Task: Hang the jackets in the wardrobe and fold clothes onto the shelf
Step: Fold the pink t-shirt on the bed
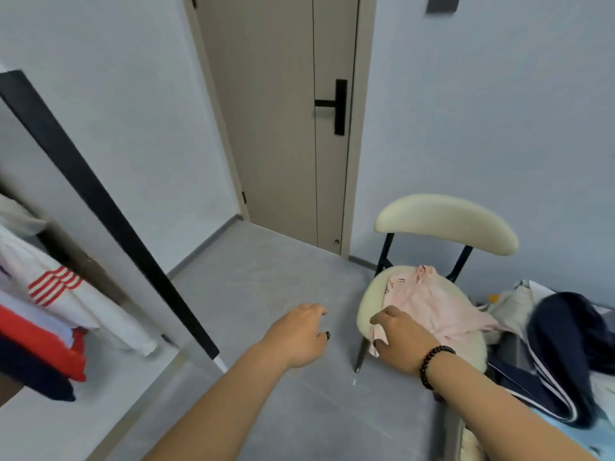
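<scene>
**Grabbing the pink top off the chair**

Head cam: right hand (pixel 397 341) with a bead bracelet (pixel 432 366) pinches the edge of a pink garment (pixel 432 304) lying on the cream chair (pixel 446 217). Left hand (pixel 299 331) hovers over the floor, fingers loosely curled, holding nothing. Dark jacket (pixel 562 347), probably, heaped right of the chair. Folded clothes (pixel 40 331) sit in the wardrobe at left.

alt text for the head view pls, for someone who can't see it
The right hand grips a pink garment lying on a cream chair, while the left hand hovers empty over the grey floor. Folded clothes sit in the open wardrobe at left.
</scene>
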### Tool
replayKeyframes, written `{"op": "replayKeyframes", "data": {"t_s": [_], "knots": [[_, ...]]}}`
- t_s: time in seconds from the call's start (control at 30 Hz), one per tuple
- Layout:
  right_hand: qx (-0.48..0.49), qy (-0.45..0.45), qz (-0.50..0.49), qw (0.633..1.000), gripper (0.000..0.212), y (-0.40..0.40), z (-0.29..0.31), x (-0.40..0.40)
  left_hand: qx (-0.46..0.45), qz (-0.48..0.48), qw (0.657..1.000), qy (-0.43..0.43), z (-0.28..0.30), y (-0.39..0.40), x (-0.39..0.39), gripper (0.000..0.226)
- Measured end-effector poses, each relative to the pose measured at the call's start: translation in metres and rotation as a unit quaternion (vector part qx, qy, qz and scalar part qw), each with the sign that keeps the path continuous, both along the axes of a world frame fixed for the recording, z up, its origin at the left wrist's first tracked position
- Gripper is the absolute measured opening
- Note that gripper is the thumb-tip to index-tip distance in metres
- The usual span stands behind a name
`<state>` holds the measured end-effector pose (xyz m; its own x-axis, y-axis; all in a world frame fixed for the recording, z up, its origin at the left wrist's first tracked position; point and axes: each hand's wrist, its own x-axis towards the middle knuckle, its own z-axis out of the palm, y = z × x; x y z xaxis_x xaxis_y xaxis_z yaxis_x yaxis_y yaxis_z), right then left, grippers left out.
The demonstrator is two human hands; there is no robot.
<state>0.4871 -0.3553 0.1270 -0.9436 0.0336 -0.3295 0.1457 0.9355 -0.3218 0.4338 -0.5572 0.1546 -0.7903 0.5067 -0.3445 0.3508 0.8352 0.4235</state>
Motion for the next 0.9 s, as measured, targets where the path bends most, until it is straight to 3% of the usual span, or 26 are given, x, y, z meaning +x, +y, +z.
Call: {"op": "replayKeyframes", "data": {"t_s": [0.5,0.9], "knots": [[-0.015,-0.100,-0.107,0.989,0.045,0.156,-0.059,-0.003,-0.012,-0.100,0.993,-0.068,-0.082,0.161,-0.056,0.049],[-0.064,-0.179,-0.189,0.963,0.042,0.237,-0.145,-0.083,-0.066,-0.139,0.973,-0.172,-0.205,0.250,-0.152,0.049]]}}
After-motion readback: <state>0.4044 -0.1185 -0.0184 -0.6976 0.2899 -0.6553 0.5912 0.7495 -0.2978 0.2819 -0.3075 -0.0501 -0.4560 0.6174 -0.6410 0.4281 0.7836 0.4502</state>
